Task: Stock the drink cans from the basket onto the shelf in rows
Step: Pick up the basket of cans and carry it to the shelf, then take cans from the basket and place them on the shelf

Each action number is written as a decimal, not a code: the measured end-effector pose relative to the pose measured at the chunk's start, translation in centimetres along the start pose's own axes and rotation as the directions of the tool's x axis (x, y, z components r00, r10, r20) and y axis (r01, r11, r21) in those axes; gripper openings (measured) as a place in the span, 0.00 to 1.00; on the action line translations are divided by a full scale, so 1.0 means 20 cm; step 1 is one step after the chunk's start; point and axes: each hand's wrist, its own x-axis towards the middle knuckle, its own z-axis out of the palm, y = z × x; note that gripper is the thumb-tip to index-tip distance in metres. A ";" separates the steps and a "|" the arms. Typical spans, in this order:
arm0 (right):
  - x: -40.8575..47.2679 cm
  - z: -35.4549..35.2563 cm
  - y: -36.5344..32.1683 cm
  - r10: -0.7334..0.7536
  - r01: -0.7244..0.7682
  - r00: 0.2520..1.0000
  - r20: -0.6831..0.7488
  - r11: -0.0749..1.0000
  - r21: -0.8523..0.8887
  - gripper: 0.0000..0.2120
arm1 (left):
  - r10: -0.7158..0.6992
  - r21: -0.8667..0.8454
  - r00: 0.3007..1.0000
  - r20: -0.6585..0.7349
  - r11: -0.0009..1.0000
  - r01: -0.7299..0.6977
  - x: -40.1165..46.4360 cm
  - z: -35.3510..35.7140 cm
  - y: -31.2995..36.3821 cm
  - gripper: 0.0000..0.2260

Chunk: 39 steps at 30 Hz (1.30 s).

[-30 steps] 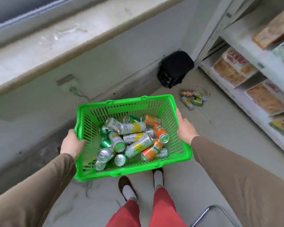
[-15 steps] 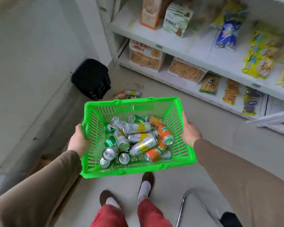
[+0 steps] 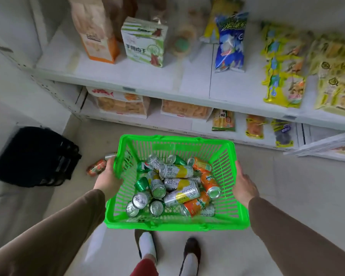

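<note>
A black fabric bag (image 3: pixel 36 156) sits on the floor at far left. The left hand (image 3: pixel 108 179) grips the left rim of the green slatted plastic basket (image 3: pixel 175 223) – the loose aluminium drink cans (image 3: pixel 175 186) lie heaped inside it. The right hand (image 3: pixel 245 185) grips the right rim. Best keep it level and set it down near the white metal shelf (image 3: pixel 147 76) – its left-hand front edge looks free for rows.

Pale floor (image 3: pixel 287 196) (white wall (image 3: pixel 8 108))

Cans (image 3: pixel 177 186) lie in the basket (image 3: pixel 173 225), before the shelf (image 3: pixel 167 76); a bag (image 3: pixel 36 156) sits left.
</note>
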 end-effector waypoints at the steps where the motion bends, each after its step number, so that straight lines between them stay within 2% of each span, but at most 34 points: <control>1: 0.09 0.04 0.01 0.010 -0.010 1.000 0.003 1.000 0.018 0.46 | -0.001 0.001 1.000 0.004 1.000 0.001 0.10 0.05 0.03 0.37; 6: 0.56 0.26 0.04 0.000 -0.006 0.999 0.054 0.994 0.109 0.48 | -0.022 0.061 1.000 0.001 0.998 0.022 0.53 0.33 0.09 0.30; 13: 1.01 0.47 0.03 -0.020 -0.001 0.994 0.111 0.983 0.184 0.51 | -0.054 0.061 0.998 0.045 0.997 0.051 0.91 0.60 0.04 0.35; 16: 1.08 0.53 0.03 -0.025 0.002 0.994 0.109 0.978 0.209 0.51 | -0.062 0.039 0.997 0.042 0.997 0.060 0.97 0.66 0.02 0.34; 23: 1.05 0.64 0.06 -0.046 0.051 0.999 -0.025 0.969 0.242 0.48 | -0.053 -0.045 0.997 -0.048 0.998 0.051 0.94 0.74 -0.03 0.29; 25: 1.06 0.67 0.05 -0.028 0.038 0.996 -0.080 0.991 0.125 0.47 | -0.042 -0.027 0.997 -0.072 0.999 0.040 0.92 0.76 -0.02 0.32; 26: 1.06 0.68 0.03 -0.054 0.058 0.989 -0.137 0.998 0.030 0.47 | -0.031 0.038 0.993 -0.114 0.999 0.035 0.92 0.77 -0.02 0.35; 27: 1.05 0.68 -0.02 -0.120 0.114 0.973 -0.198 0.993 -0.040 0.46 | 0.013 0.122 0.986 -0.169 0.993 0.008 0.91 0.78 -0.01 0.38; 29: 1.05 0.71 -0.15 -0.316 0.311 0.913 -0.258 0.948 -0.061 0.43 | 0.229 0.256 0.942 -0.244 0.953 -0.165 0.90 0.81 0.04 0.39; 31: 1.05 0.76 -0.32 -0.459 0.473 0.859 -0.226 0.881 0.009 0.39 | 0.391 0.326 0.902 -0.184 0.890 -0.319 0.90 0.86 0.12 0.36; 32: 1.07 0.79 -0.40 -0.500 0.517 0.843 -0.200 0.855 0.041 0.39 | 0.409 0.328 0.903 -0.131 0.878 -0.350 0.91 0.91 0.15 0.36; 35: 1.18 0.90 -0.61 -0.542 0.549 0.835 -0.092 0.830 0.097 0.42 | 0.333 0.296 0.943 0.018 0.899 -0.323 0.97 1.06 0.23 0.38; 39: 1.36 0.99 -0.77 -0.567 0.570 0.821 0.061 0.819 -0.068 0.41 | 0.252 0.263 0.961 0.115 0.925 -0.274 1.07 1.20 0.24 0.39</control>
